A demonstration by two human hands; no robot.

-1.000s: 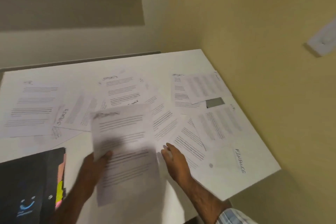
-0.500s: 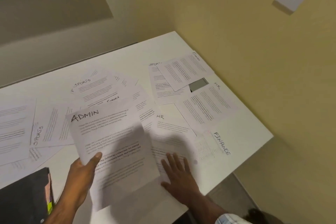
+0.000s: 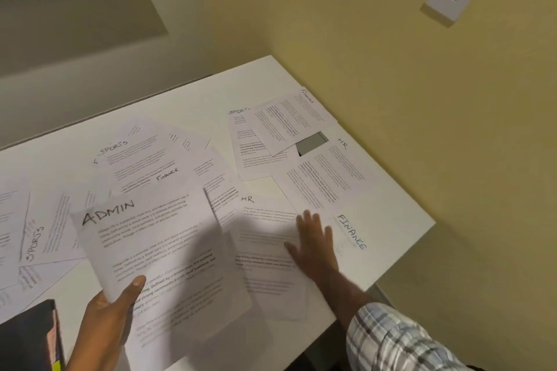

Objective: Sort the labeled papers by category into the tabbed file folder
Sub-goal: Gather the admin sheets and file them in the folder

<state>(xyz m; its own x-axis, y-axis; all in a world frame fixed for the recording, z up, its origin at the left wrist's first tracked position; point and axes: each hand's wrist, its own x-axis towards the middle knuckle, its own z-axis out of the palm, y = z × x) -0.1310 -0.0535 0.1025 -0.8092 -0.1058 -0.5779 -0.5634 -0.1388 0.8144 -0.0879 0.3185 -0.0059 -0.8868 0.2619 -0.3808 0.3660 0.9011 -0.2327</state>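
Pinching printed ADMIN sheet (image 3: 156, 250), left fingers (image 3: 135, 283); right fingers (image 3: 313, 224) straight, flat on loose papers (image 3: 265, 235).

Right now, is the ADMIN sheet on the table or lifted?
Lifted: the left hand grips the ADMIN sheet, which casts a shadow on papers beneath.

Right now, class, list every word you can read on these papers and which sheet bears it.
"ADMIN": held sheet, in left hand.
"SPORTS": back sheet; left sheet.
"SPORT", cut off: covered sheet.
"FINANCE": middle sheet; corner sheet; edge sheet.
"HR": front sheet, at right hand; wall-side sheet.
Body print: mostly too small or blurred.
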